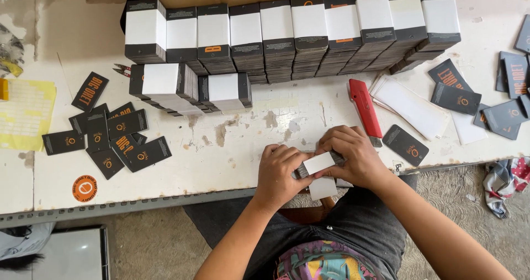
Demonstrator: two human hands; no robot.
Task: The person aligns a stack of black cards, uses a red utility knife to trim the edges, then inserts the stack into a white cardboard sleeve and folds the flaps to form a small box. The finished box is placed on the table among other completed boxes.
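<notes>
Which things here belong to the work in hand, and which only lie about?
In use: left hand, right hand, card bundle with white band, white strips, banded stacks, loose dark cards.

Lying about: red utility knife, yellow sheet, round orange sticker, cloth.

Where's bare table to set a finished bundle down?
Bare patch between the loose dark tags on the left, the two short bundles above and the hands. Small strip left of the red knife. Back row and right side crowded.
</notes>
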